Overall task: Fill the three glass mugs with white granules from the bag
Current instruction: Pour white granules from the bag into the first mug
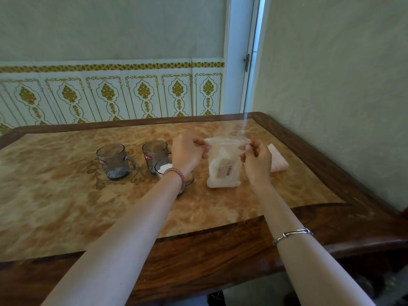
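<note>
1. Table [66, 208]: marbled top with a dark wooden rim; all items below are borne on it.
2. Bag [223, 164]: clear soft plastic, stood upright at about 3 o'clock of the mugs, partly filled with white granules. It is judged light, limp and slippery; the slack upper part is expected to fold, so hold is best taken at the top corners, with support under the base for pouring.
3. Folded cloth [277, 159]: pale, laid at 3 o'clock of the bag, just beside it.
4. Left hand [187, 154]: fingers curled, the bag's top left corner pinched.
5. Right hand [257, 161]: fingers curled, the top right corner pinched; the mouth is held stretched between both hands.
6. Far left mug [113, 160]: smoked glass, apparently unfilled; judged rigid, fragile, best taken by the handle.
7. Middle mug [154, 153]: likewise; contents cannot be told.
8. Near mug [163, 170]: at 5 o'clock of the middle mug, partly hidden by the left wrist, white granules heaped inside.
</note>
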A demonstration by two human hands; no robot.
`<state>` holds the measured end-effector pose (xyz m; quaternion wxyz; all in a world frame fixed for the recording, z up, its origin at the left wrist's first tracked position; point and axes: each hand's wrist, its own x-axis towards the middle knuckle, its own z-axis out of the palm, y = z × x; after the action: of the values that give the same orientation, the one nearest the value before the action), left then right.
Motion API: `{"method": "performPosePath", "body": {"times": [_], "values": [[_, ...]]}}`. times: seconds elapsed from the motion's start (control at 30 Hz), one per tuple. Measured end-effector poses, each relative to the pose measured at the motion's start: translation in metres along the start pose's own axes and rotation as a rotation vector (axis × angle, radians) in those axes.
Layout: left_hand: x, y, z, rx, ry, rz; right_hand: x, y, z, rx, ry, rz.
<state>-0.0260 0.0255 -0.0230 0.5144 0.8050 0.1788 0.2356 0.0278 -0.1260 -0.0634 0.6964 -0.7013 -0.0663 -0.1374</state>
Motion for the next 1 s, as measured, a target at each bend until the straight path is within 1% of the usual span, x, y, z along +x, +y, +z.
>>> {"method": "performPosePath", "body": {"times": [0.13,0.27,0.43,0.53,0.6,0.67,0.8,0.93,1.0], "values": [[0.000,0.002,0.006,-0.071,0.015,0.043,0.003,0.003,0.000,0.004,0.014,-0.028],[-0.003,0.003,0.012,-0.063,0.061,0.107,0.004,0.002,-0.004,0.015,0.024,-0.039],[-0.005,-0.002,0.019,0.133,0.029,0.161,0.003,0.002,-0.012,0.006,0.004,-0.016],[-0.007,0.004,0.021,0.170,-0.011,0.193,0.003,-0.001,-0.014,-0.010,-0.001,-0.024],[-0.007,0.007,0.023,0.198,0.019,0.209,0.003,-0.001,-0.014,0.023,-0.020,-0.021],[-0.005,0.008,0.023,0.183,0.048,0.185,0.003,0.001,-0.015,0.066,-0.024,0.011],[-0.003,0.004,0.026,0.121,0.019,0.153,0.005,0.005,-0.018,0.093,-0.024,0.071],[-0.001,0.004,0.033,0.084,-0.030,0.151,0.005,0.003,-0.017,0.076,-0.042,0.054],[0.003,0.003,0.034,0.050,-0.017,0.136,0.006,0.002,-0.018,0.057,-0.031,0.016]]}}
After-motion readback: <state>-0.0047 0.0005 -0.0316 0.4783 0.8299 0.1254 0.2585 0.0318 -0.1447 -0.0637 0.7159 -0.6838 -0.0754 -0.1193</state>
